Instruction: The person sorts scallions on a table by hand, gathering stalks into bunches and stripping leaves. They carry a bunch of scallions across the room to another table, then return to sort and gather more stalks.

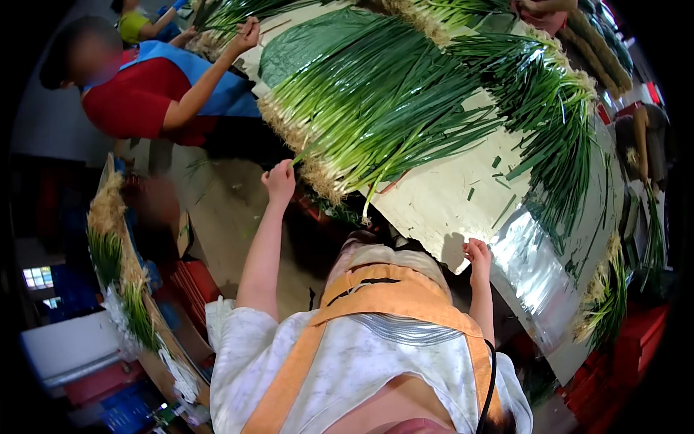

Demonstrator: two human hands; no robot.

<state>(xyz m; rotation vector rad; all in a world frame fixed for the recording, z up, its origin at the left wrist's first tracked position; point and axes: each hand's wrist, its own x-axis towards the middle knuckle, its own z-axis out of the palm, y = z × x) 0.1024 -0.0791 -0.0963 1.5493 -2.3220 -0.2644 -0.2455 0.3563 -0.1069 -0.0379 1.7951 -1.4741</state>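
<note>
A broad heap of green onions lies on the table, its pale roots pointing toward me and to the left. My left hand is beside the root ends, fingers pinched; a thin green onion leaf appears to run from the fingertips toward the heap. One green onion sticks out past the table edge, root end hanging down. My right hand is closed near the table's front edge, above its pale surface; anything inside those fingers is hidden.
More green onions lie along the right side, with cut green bits scattered nearby. A co-worker in a red shirt stands at the left. Behind my left side is a ledge with onion bunches. Red crates are at right.
</note>
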